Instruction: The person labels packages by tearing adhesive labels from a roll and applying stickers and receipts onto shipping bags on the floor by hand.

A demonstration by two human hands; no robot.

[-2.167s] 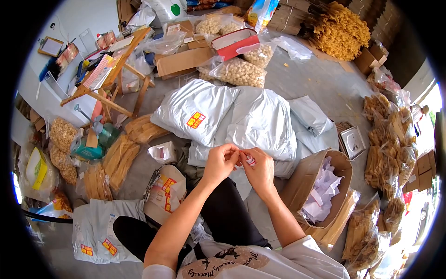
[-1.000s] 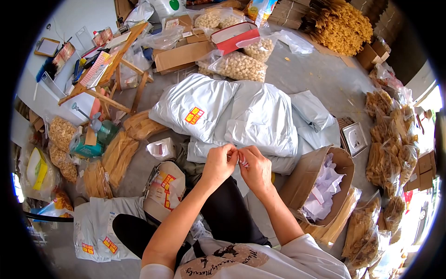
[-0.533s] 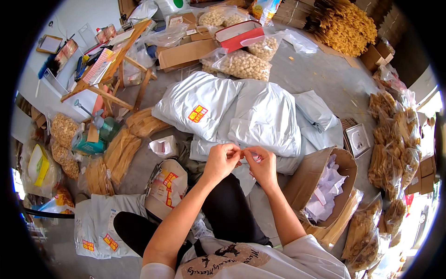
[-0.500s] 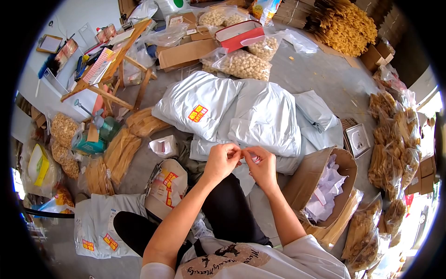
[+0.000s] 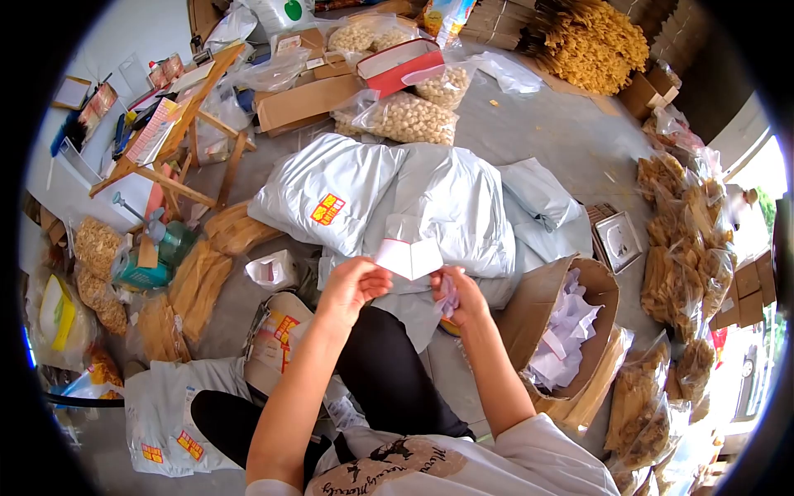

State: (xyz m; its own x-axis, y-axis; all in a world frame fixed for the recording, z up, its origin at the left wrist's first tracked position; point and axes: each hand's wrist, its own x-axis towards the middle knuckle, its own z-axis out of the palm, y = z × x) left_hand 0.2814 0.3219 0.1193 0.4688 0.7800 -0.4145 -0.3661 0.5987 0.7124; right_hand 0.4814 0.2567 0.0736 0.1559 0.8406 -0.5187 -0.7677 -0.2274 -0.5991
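Note:
Between my two hands, an unfolded white paper slip (image 5: 411, 259) with a red-edged strip and a centre crease appears in front of the grey plastic sacks (image 5: 451, 207). My left hand (image 5: 351, 289) has its fingers curled at the slip's lower left corner and seems to pinch it. My right hand (image 5: 465, 298) is closed around a crumpled pale lilac paper (image 5: 448, 295), its fingertips by the slip's lower right corner. A yellow and red sticker (image 5: 328, 209) is on the left sack. Whether the slip touches the sack, I cannot tell.
A cardboard box (image 5: 608, 310) of crumpled paper stands at my right. Bagged dried goods (image 5: 682, 240) line the right side. Bags of round pale pieces (image 5: 413, 117) lie at the back. A wooden stand (image 5: 186, 124) is at left, with a small white box (image 5: 271, 271) nearer.
My hands were pinched together over something small; now they are apart, with the white slip spread between them. Crumpled paper now shows in my right hand. The whole view has shifted slightly.

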